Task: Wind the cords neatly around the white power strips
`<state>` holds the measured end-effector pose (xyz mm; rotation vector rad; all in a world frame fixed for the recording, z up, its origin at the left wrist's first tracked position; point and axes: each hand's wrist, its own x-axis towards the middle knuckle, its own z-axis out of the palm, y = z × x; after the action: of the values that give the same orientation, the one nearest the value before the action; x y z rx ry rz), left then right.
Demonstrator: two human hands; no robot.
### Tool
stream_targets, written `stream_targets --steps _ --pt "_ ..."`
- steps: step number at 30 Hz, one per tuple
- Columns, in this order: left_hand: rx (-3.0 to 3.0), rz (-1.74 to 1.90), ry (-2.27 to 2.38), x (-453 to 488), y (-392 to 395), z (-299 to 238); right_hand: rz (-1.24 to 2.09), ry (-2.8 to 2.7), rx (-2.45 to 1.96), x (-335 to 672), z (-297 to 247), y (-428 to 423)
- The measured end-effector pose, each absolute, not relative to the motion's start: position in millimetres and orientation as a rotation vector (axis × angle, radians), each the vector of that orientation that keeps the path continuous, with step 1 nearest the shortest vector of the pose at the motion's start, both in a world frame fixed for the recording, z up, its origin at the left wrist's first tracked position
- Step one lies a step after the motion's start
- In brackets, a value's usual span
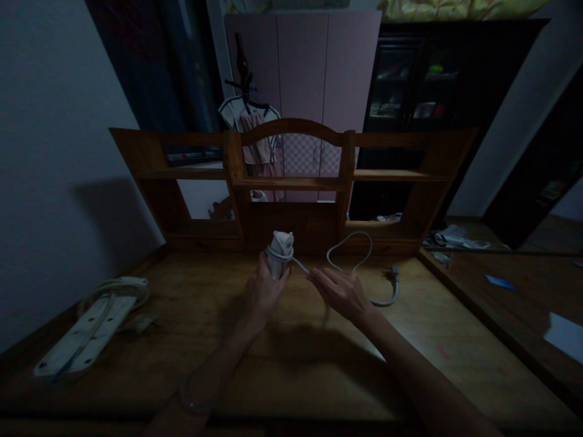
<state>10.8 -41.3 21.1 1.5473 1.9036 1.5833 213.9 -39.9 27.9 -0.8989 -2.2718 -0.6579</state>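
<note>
My left hand (265,288) is closed around a white power strip (281,241), held upright above the wooden desk (204,328). A few turns of its grey cord (300,266) are wound about the strip's upper part. To the right, my right hand (339,290) pinches the cord, which runs taut between the two hands. Past the right hand the cord makes a loose loop (371,243) and ends in a plug (394,273) lying on the desk. The lower part of the strip is hidden by my left fingers.
Another white power strip (93,331), with its cord coiled over it, lies at the desk's left. A wooden shelf rack (291,182) rises along the back edge. On the lower surface at right are a blue card (500,282) and white paper (565,337).
</note>
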Motion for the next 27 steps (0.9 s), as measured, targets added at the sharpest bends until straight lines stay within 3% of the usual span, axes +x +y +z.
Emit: stream_targets --steps 9,16,27 --pt "2.410 0.937 2.035 15.0 -51.3 16.6 -0.751 -2.300 -0.559 209.9 29.4 -46.3" --pt "2.765 0.528 1.868 24.3 -29.0 20.6 -0.716 -2.307 -0.621 216.0 24.5 -35.9" --pt "3.104 0.481 1.508 23.0 -20.3 -4.0 -0.716 -2.278 -0.670 237.0 36.1 -26.3"
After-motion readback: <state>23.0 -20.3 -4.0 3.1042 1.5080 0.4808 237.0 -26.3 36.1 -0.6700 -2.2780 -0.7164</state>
